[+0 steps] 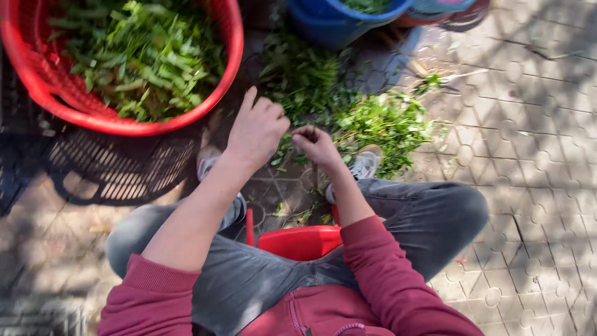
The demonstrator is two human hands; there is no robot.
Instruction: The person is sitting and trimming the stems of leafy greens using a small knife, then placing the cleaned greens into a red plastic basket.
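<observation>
Head camera looks straight down over your knees: your left hand and right hand meet in the middle of the picture, almost touching, above the paving between your two shoes. Your right fingers are curled narrow, thumb and fingertips pinched together on what looks like a thin green stem; it is too small to say which way its length runs. Your left hand is loosely closed with the back turned up, so you cannot tell from here whether it grips anything.

The heap of leafy greens lies on the paving stones just beyond your right hand and out to its right. That makes the right hand clearly the nearer one to the heap, with the left hand one hand's place further off.

The red basket, already full of picked leaves, sits up and to the left, on a dark slatted crate. Your left hand is near its rim but apart from it, and is the closer hand to it. A blue tub stands at the top edge, past the heap. You sit on a red stool.
</observation>
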